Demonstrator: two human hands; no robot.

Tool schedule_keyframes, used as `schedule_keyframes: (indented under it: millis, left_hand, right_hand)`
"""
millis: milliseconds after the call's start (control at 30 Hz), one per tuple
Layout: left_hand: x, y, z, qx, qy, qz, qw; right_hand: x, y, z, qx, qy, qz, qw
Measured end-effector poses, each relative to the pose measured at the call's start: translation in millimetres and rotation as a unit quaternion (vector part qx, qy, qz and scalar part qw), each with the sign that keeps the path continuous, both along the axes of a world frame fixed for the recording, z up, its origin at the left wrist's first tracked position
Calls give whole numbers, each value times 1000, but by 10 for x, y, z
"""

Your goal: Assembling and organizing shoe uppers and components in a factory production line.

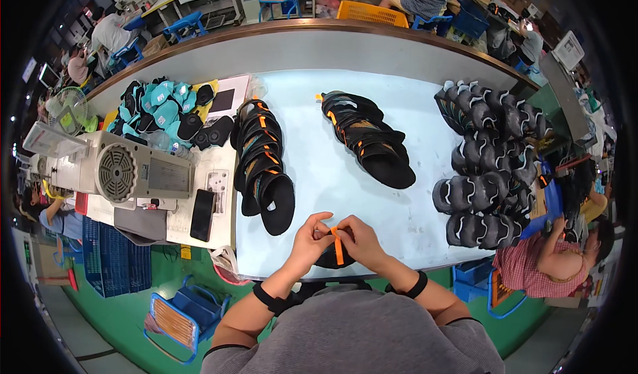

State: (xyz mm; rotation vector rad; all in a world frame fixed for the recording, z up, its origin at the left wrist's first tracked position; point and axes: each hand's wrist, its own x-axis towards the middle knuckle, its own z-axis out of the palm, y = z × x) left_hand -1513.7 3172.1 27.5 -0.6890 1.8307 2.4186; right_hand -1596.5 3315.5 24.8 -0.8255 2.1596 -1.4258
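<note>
At the near edge of the light table (pixel 306 204), my left hand (pixel 310 240) and my right hand (pixel 359 240) meet over a black shoe upper (pixel 324 261). Both have their fingertips pinched together at the top of an orange strip (pixel 339 253) that hangs down over the upper. Much of the upper is hidden under my hands. Ahead of them lies a row of nested black shoe uppers (pixel 389 164) with orange tabs. A second such row (pixel 276 201) curves along the table's left side.
Several rows of grey-black shoe parts (pixel 482 231) fill the right side. On the left stand a sewing machine (pixel 143 168), a dark phone (pixel 203 214) and a heap of teal and black pieces (pixel 166 105). A low partition (pixel 319 48) closes off the back. A co-worker (pixel 545 264) sits at the right.
</note>
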Motion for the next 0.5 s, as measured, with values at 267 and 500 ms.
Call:
schedule_keyframes:
  millis: [267,500]
  left_hand:
    - [-16,-303,180,-429,127,-192,873]
    - [-16,-1087,-596,-724,-23,96,682]
  right_hand:
    - [-410,-134,-442,-42,-413,-80,906]
    - [-1526,-78,-189,206,528,-158,808]
